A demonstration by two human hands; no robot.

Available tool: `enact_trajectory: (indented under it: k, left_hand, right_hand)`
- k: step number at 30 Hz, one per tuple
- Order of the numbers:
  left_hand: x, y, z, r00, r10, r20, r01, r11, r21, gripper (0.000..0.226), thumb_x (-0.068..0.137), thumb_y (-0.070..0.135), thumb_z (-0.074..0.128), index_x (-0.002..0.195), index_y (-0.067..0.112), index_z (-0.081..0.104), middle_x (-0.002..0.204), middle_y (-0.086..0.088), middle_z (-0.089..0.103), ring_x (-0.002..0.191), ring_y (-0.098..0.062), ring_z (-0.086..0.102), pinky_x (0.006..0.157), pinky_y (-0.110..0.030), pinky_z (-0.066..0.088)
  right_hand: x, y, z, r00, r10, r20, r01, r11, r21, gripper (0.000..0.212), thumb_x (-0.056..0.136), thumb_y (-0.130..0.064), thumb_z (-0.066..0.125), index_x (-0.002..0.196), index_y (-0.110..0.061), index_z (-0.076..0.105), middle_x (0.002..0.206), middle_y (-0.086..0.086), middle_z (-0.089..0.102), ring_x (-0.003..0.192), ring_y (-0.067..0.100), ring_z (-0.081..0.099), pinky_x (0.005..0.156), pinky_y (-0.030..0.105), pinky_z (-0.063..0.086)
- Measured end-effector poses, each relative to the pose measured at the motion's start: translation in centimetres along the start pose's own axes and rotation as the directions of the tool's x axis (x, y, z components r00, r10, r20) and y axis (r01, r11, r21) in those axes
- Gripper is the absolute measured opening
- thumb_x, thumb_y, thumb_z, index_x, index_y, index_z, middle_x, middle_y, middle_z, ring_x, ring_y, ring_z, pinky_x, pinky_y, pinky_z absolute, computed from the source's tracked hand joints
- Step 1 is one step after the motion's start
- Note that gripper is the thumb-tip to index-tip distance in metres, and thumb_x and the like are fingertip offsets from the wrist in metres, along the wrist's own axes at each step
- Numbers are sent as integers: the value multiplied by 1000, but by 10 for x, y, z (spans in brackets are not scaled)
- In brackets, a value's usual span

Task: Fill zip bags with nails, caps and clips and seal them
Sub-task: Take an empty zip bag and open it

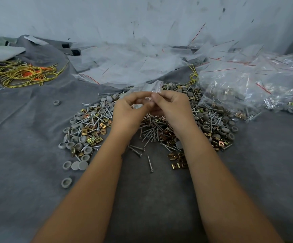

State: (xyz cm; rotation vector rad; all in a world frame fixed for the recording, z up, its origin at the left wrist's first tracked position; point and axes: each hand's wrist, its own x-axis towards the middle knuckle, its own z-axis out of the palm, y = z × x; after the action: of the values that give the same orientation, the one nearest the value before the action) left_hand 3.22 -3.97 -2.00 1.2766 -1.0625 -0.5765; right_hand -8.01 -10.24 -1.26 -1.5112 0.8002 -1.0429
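Head view. Both forearms reach in from the lower edge and meet above a mixed heap on a grey cloth [28, 137]. The left hand [130, 111] and right hand [172, 107] together hold one small clear zip bag [149, 89], raised just over the heap's centre. Left thumb and forefinger are curled and pinch the bag's edge; right fingers are likewise curled, pinching it from the other side. Fingertips of the two hands nearly touch. Whether the bag holds anything cannot be told: it is blurred.

The heap below consists of nails [151, 132] in the middle, grey caps [75, 141] mostly on the left and far sides, and brass-coloured clips [178, 161] scattered through and at the near right.

Empty zip bags [124, 67] lie spread behind the heap. Filled bags [238, 92] are piled to the right. Yellow and orange cords [24, 72] lie far left.
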Motion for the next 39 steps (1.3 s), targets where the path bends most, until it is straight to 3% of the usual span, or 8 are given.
enact_trajectory:
  k: [7,13,16,21,27,33,36,39]
  left_hand:
    - [4,-5,-2,918,82,-387,-69,996,47,16,95,14,60,87,28,55,87,-1,62,78,-8,57,73,-25,49]
    - [2,-9,0,993,120,-13,-107,928,357,28,81,18,69,90,41,54,76,8,60,65,-3,56,62,-38,54]
    - [-2,-6,-3,970,236,-58,-200,912,358,26,78,20,62,93,40,56,70,7,58,59,-4,52,57,-38,51]
    - [-3,1,-18,617,741,-264,-532,641,553,34,83,1,53,109,24,54,84,-3,49,75,-13,44,66,-24,33]
    - [-1,-2,-4,959,279,-46,-248,908,338,29,92,28,48,116,28,65,92,10,64,85,-3,59,73,-36,51]
    - [-2,-6,1,977,211,-14,-193,914,356,33,94,19,50,120,31,66,75,16,59,71,-12,57,64,-31,48]
    - [-4,1,-8,845,460,-272,-229,771,594,32,92,16,48,119,20,66,84,1,60,87,-24,54,70,-30,39]
    - [-7,8,-12,631,750,-200,-420,546,725,37,84,-3,48,110,11,71,80,-14,55,86,-25,42,76,-23,25]
  right_hand:
    - [0,0,4,996,-52,-75,44,994,-99,13,91,-3,61,83,-12,66,76,8,73,64,11,68,68,32,60]
    - [-4,-2,5,989,-143,-35,140,987,-84,21,83,2,62,79,-18,68,75,0,71,71,10,65,68,32,55]
    - [-5,-5,10,978,-208,11,208,975,-82,21,83,4,68,84,-17,67,82,8,71,76,19,67,70,35,55]
    - [-3,-5,6,971,-226,-77,214,967,-141,38,81,13,55,71,-22,66,70,-9,65,69,4,63,67,19,51]
    - [-8,-6,9,971,-216,104,223,973,-64,21,87,-1,58,99,-16,69,88,0,71,84,12,67,77,31,56]
    - [-4,-2,8,983,-184,-11,179,968,-175,17,93,-10,56,87,-16,71,74,-7,71,70,7,67,62,27,54]
    - [-1,4,8,967,-227,-116,163,900,-404,11,89,-15,64,96,-17,73,83,-6,71,78,12,67,73,37,57]
    - [-2,-2,8,973,-225,43,229,950,-212,16,89,-20,68,104,-18,73,93,-7,73,90,9,68,82,30,57]
